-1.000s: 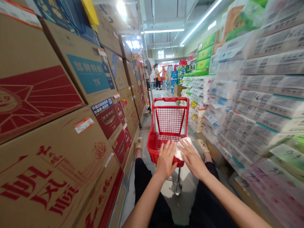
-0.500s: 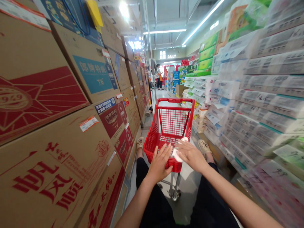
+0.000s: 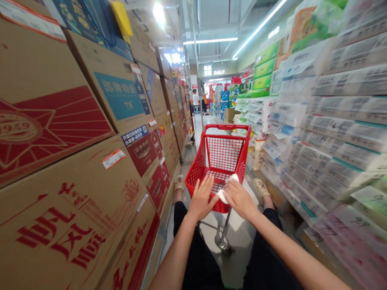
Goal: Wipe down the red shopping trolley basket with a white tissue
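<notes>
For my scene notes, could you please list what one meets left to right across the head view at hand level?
Stacked cardboard cartons, left clog, left hand, right hand, right clog, plastic-wrapped packs.

Cardboard boxes (image 3: 81, 171) are stacked at left; wrapped packs (image 3: 338, 125) are stacked at right, flanking a pale floor (image 3: 240, 225). Strip lights (image 3: 259, 29) run along the ceiling (image 3: 216, 22). A lit "DAILY" sign (image 3: 219, 72) marks the far end.

A red plastic basket-shaped cart (image 3: 223, 170) stands here between stacked brown cardboard boxes (image 3: 84, 173), left, and piled white plastic-wrapped packs (image 3: 326, 149), right.
</notes>
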The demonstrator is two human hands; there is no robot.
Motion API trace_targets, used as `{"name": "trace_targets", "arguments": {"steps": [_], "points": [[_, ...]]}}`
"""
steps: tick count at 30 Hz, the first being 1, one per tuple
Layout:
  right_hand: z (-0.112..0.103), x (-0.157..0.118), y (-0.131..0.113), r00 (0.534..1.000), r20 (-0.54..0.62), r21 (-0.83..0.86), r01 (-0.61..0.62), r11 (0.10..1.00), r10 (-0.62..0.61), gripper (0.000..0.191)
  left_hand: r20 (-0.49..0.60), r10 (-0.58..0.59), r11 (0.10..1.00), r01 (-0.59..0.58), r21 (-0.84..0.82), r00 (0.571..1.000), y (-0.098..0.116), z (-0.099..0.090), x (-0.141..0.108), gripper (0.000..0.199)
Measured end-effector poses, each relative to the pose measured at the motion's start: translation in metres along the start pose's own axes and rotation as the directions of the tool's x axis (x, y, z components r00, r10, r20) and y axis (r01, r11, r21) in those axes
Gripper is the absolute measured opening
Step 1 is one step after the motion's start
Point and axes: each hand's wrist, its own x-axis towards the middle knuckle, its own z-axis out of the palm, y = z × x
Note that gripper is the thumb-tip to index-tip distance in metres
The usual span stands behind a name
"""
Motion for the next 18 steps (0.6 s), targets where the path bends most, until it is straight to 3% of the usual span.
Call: {"name": "trace_targets", "arguments": {"steps": [5, 10, 15, 18], "points": [[-0.002, -0.013, -0.009, 0.999, 0.021, -0.034, 0.028, 0.999, -0.027, 0.027, -0.010, 0.006, 1.000, -0.006, 0.006, 1.000, 0.000, 0.000, 0.000, 0.070], [-0.009, -0.018, 0.008, 0.996, 0.056, -0.007, 0.074, 0.997, -0.073, 0.034, 0.011, 0.025, 1.000, -0.025, 0.013, 1.000, -0.003, -0.001, -0.003, 0.066], [-0.015, -0.007, 0.045, 0.996, 0.019, -0.046, -0.088, 0.995, 0.089, 0.043, -0.003, -0.016, 0.999, 0.017, 0.047, 1.000, -0.021, 0.000, -0.006, 0.061], [-0.011, -0.001, 0.051, 0.990, -0.012, -0.067, -0.139, 0.988, 0.138, 0.045, -0.015, -0.091, 0.994, 0.092, 0.066, 0.996, -0.024, 0.001, -0.003, 0.068]]}}
